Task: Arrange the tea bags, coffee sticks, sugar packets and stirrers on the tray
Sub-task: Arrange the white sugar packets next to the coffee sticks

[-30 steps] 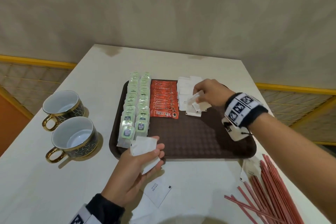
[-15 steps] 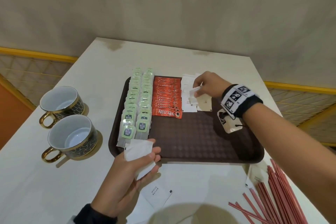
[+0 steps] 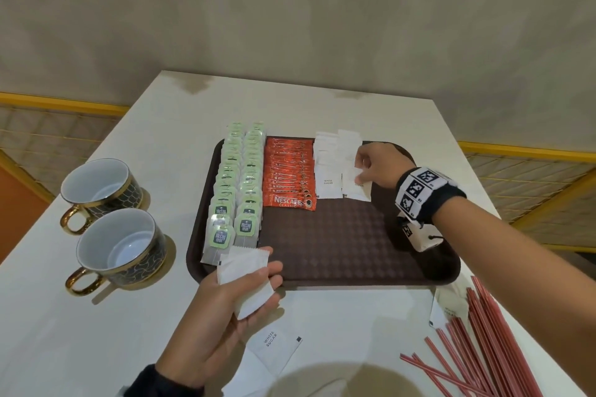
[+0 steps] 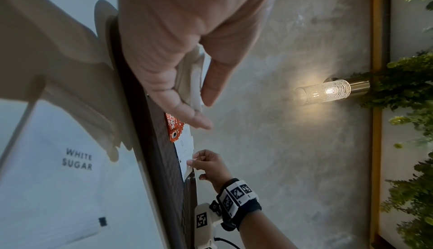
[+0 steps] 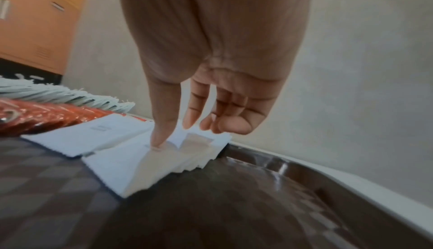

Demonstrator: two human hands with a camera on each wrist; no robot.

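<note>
Low in the frame, the left hand (image 3: 222,309) pinches spare sugar packets (image 3: 246,280): light, limp paper, best held by the edges. Farther up, on the tray (image 3: 338,251), the right hand (image 3: 375,169) presses a laid packet row (image 3: 353,171), fingers extended.

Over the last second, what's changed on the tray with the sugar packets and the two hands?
The right hand moved toward the tray's far edge along the second row of sugar packets; the packet it pinched a second ago is down, and its thumb now presses the row. The left hand still grips its small stack of packets near the tray. Tea bags, coffee sticks and stirrers are unchanged.
</note>
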